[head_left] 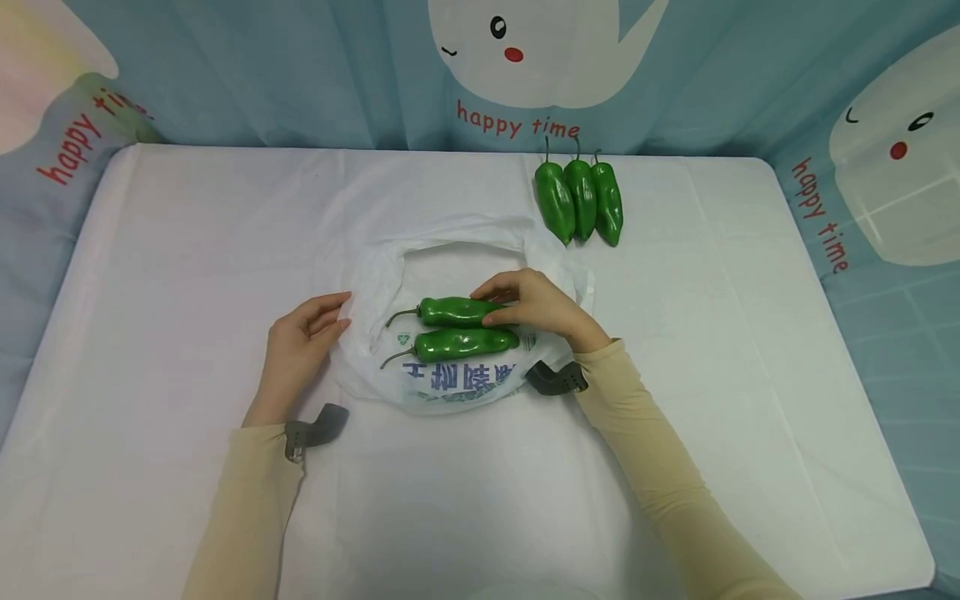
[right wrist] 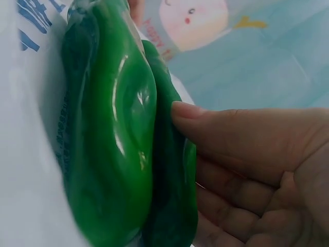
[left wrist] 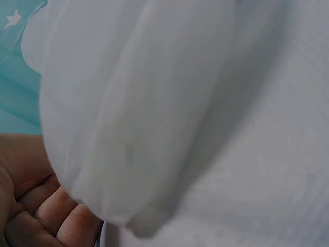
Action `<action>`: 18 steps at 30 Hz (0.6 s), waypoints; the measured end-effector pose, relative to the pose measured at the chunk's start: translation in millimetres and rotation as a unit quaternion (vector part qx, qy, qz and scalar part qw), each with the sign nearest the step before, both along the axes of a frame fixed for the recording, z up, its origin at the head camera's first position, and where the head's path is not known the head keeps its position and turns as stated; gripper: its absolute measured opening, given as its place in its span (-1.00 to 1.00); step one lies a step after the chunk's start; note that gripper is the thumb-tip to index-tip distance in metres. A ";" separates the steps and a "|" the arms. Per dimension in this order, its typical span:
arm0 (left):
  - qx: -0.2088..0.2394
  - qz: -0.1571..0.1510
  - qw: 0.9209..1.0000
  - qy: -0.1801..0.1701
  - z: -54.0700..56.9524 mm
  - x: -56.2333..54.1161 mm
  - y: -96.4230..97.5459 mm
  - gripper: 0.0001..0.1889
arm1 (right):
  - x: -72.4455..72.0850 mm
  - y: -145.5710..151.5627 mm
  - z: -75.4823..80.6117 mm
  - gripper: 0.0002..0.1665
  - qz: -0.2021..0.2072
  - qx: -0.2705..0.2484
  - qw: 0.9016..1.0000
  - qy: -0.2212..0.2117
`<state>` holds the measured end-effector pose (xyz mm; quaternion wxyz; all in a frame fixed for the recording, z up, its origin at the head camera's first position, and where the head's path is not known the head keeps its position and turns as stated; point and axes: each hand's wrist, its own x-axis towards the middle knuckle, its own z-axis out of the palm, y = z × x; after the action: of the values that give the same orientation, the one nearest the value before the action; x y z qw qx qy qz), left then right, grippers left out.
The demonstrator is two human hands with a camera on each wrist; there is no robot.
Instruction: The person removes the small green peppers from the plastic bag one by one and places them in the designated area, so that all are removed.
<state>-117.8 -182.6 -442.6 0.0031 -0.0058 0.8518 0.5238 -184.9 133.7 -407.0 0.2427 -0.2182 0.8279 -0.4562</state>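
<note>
Thumb and fingers of the left hand [head_left: 300,350] pinched the left edge of a white plastic bag [head_left: 371,292], spread on a white-covered table [head_left: 172,292]. Two green peppers lay side by side on the bag, stems to the left: the nearer pepper [head_left: 465,344], above blue lettering [head_left: 442,377], and the farther pepper [head_left: 453,312], which the right hand [head_left: 536,304] grasped towards its tip. Beyond, three more green peppers [head_left: 581,200] lay near the table's far edge, stems pointing away.

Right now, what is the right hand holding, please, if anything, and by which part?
The right hand holds the farther of the two central green peppers near its stemless end.
</note>
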 end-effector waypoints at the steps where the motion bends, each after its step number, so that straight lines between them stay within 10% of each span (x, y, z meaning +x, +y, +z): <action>1: -0.001 0.000 1.000 -0.001 -0.1 -0.1 -0.2 -0.62 | -0.4 0.3 -0.7 -0.63 -0.002 -0.001 1.000 0.003; 18: -0.003 -0.002 1.000 -0.002 -0.4 -0.4 -1.3 -0.61 | -2.9 2.6 -5.3 -0.70 -0.024 -0.023 0.999 0.012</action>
<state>-118.2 -183.9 -443.0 0.0063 -0.0052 0.8532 0.5216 -187.8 136.3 -412.3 0.2166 -0.2089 0.8251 -0.4781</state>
